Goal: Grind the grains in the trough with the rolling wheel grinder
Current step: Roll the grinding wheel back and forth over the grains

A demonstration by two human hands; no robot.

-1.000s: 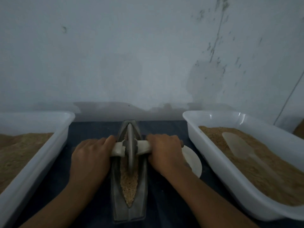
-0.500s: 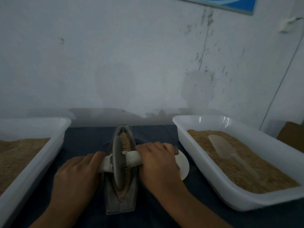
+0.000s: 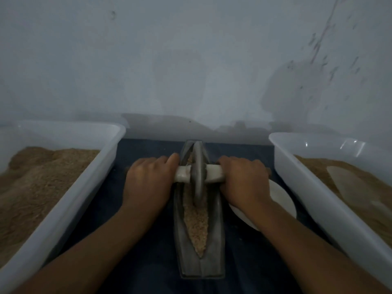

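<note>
The boat-shaped metal trough (image 3: 199, 247) lies lengthwise on the dark counter (image 3: 144, 240) between two white plastic tubs, and the rolling wheel grinder (image 3: 198, 177) stands upright in its far half, its disc down in the channel. The left hand (image 3: 148, 181) and the right hand (image 3: 244, 181) are apart, one on each side of the wheel, each curled round its end of the pale axle handle (image 3: 213, 172). The grains (image 3: 196, 225) fill the near half of the channel in a tan strip that looks coarse and granular, so the grinding seems under way but far from finished; that stretch likely needs many more passes. The left tub (image 3: 70, 200) and right tub (image 3: 318, 200) hold similar tan material, with a pale scoop (image 3: 347, 183) resting in the right one, and a white dish (image 3: 282, 200) sits partly hidden under the right forearm.
</note>
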